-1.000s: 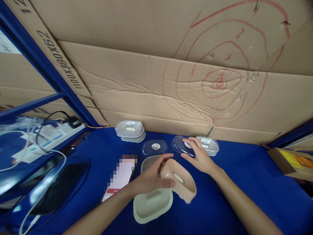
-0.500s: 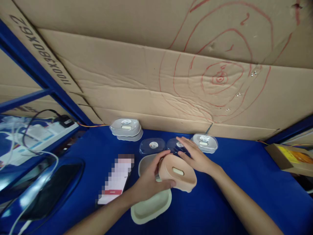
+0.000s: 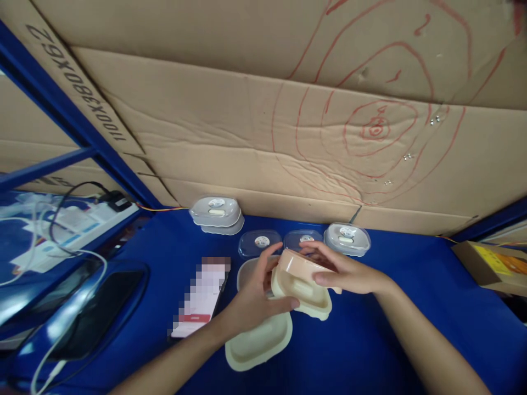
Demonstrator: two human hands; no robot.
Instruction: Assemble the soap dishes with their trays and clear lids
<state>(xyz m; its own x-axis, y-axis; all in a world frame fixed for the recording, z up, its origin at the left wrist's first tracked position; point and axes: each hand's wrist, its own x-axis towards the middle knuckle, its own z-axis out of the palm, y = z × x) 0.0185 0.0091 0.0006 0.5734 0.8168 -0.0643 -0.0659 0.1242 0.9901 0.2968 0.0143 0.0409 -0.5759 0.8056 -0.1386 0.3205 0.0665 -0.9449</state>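
My left hand grips a cream plastic dish, with thumb at its near edge and fingers behind it. Fingers closed, my right hand holds a peach plastic dish, tilted above the back of the cream one. Whether the two dishes still touch, I cannot tell. A pale green dish lies on the blue table below my left hand. Behind that hand, a greyish dish is partly hidden. Two clear lids with round stickers, the left lid and the right lid, lie beyond.
Lidded grey dishes are stacked at the back left, and another lidded dish stands at the back right. A phone lies left of my hand. Further left are a power strip and cables. A cardboard box sits right; cardboard walls the back.
My right hand has come from the clear lid to the peach dish and lifted it up and back, showing the cream dish beneath in my left hand.
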